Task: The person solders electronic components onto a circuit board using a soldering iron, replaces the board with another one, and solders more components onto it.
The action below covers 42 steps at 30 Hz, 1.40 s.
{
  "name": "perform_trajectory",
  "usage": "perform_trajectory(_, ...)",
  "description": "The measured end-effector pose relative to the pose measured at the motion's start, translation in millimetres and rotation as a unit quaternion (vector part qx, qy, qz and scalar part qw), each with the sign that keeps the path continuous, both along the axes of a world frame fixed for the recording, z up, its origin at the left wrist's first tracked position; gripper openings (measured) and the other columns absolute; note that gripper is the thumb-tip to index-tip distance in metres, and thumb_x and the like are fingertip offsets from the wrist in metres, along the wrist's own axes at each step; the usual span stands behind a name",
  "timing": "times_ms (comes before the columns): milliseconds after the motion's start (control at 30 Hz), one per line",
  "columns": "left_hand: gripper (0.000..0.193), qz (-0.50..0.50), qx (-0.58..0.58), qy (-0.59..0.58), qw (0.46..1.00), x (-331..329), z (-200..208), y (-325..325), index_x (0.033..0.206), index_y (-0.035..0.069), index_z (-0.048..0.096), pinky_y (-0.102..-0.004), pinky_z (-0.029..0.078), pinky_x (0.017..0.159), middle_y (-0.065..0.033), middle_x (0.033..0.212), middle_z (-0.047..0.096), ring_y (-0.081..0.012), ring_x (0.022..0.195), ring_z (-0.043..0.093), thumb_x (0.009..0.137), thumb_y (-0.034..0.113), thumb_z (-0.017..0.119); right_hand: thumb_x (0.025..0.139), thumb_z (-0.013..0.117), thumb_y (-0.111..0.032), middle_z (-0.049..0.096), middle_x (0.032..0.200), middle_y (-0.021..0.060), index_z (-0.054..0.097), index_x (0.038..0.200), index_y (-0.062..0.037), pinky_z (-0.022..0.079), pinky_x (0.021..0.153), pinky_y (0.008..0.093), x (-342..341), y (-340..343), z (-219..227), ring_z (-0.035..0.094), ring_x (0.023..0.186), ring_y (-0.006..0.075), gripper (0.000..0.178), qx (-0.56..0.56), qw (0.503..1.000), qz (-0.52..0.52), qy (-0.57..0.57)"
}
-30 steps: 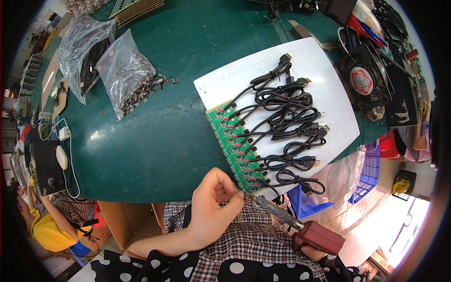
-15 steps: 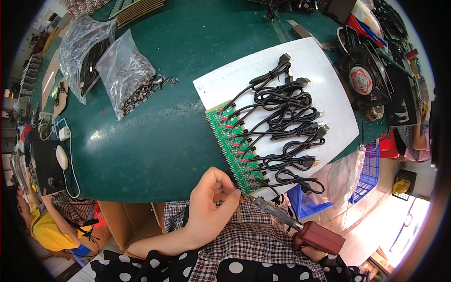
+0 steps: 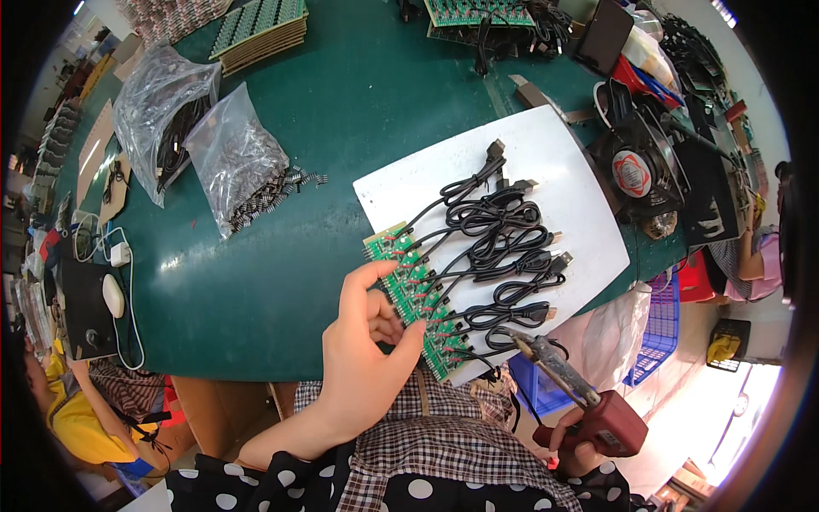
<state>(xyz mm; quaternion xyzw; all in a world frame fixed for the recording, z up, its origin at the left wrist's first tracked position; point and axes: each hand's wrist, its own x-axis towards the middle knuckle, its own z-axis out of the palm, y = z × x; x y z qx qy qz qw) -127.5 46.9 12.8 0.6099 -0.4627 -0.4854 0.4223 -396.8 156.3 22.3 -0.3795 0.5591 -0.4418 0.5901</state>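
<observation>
A green circuit board panel [image 3: 410, 294] lies along the left edge of a white board [image 3: 486, 162]. Several coiled black USB cables [image 3: 503, 256] run from it to the right, joined by short red wires. My left hand [image 3: 367, 350] is over the panel's left edge, thumb and forefinger spread apart and touching or just above it, other fingers curled. It is open, with nothing visible between the fingertips. My right hand [image 3: 580, 450] is closed round the dark red handle of a soldering gun [image 3: 610, 427]. The gun's tip points up and left, near the lowest cable coil.
On the green table [image 3: 256, 316], a clear bag [image 3: 247, 145] spills small black parts. Behind it lies a bag with black cables [image 3: 175, 111]. Board stacks [image 3: 260, 34] stand at the far edge. A fan [image 3: 636, 171] is on the right; a blue crate [image 3: 657, 333] is below.
My left hand has opened from a pinch and moved up along the panel's edge. The soldering gun has moved right, away from the panel. The view has shifted slightly.
</observation>
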Motion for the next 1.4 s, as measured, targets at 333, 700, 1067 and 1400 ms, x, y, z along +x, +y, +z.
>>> perform_trajectory(333,0.07,0.078,-0.163,0.227,0.957,27,49,23,0.132,0.005,0.021,-0.0236,0.047,0.07,-0.0127,0.097,0.057,-0.0166,0.081,0.061,0.071,-0.012,0.053,0.08,0.06,-0.038,0.049,0.083,0.0097,0.036,0.109,0.0007,0.037,0.037,0.0191,3,2,-19,0.045,0.044,0.0087,0.054,-0.204,0.962,-0.18,-0.006)
perform_trajectory(700,0.051,0.041,0.185,-0.317,0.929,183,111,209,0.118,0.002,0.05,-0.0261,0.047,0.073,-0.0121,0.084,0.063,-0.0162,0.079,0.063,0.068,-0.006,0.056,0.089,0.046,-0.033,0.045,0.097,0.0068,0.034,0.111,0.0007,0.034,0.042,0.0162,9,-27,-20,0.04,0.053,0.0048,0.042,-0.242,0.96,-0.097,-0.101)
perform_trajectory(1067,0.04,-0.085,-0.164,-0.382,0.905,112,107,-4,0.106,0.0,0.058,-0.0296,0.046,0.075,-0.0126,0.087,0.063,-0.0223,0.081,0.061,0.067,0.003,0.066,0.08,0.057,-0.023,0.052,0.088,0.0212,0.027,0.123,0.0036,0.039,0.033,0.0223,-9,-37,-18,0.047,0.042,0.0157,0.059,-0.321,0.914,-0.233,-0.089)
perform_trajectory(1400,0.038,-0.135,0.118,0.076,0.981,-4,-6,-343,0.098,0.002,0.058,-0.0337,0.053,0.058,-0.0163,0.081,0.063,-0.0252,0.07,0.064,0.077,0.033,0.066,0.085,0.054,-0.029,0.05,0.074,0.0051,0.043,0.116,-0.0051,0.043,0.045,0.034,-112,52,-135,0.046,0.056,0.0175,0.04,-0.119,0.958,-0.206,-0.16)
